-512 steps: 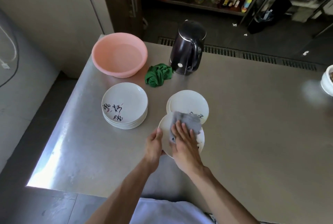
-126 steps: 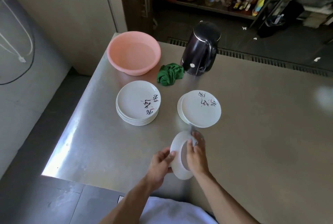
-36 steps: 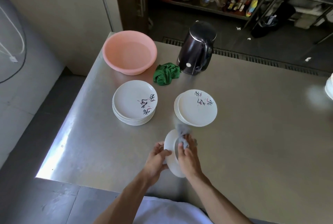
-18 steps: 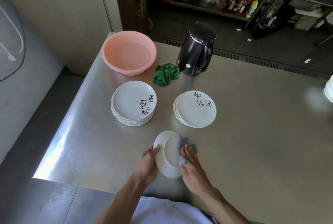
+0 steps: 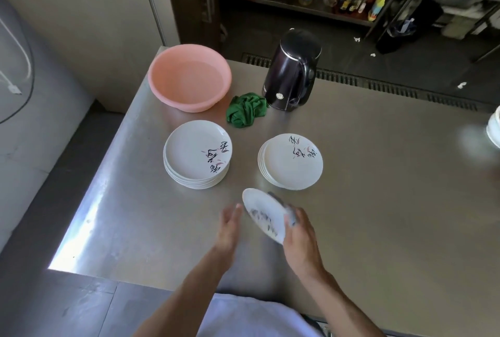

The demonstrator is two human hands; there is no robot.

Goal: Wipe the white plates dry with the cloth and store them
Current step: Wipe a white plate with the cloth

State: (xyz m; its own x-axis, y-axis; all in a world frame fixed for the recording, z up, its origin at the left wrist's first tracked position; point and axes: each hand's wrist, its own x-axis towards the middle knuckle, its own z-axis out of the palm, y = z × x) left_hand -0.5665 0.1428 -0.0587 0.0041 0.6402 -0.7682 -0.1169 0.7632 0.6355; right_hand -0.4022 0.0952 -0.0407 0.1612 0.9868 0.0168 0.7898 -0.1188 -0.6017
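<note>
Over your bench (image 5: 378, 214), near its front edge, a tilted white plate (image 5: 259, 212) is gripped by your right hand (image 5: 300, 242), fingers curled round its rim and the grey cloth (image 5: 289, 213). Your left hand (image 5: 228, 231), just beside it, is spread and holds nothing.

White with black brush script and pink strokes is showing on left stack (image 5: 197, 154) and right stack (image 5: 292, 162); held plate (image 5: 263, 214) showing white, marks blurred. The basin (image 5: 189, 76) is looking pink, rag (image 5: 246, 110) green, kettle (image 5: 292, 76) black, counter (image 5: 378, 201) grey.
</note>
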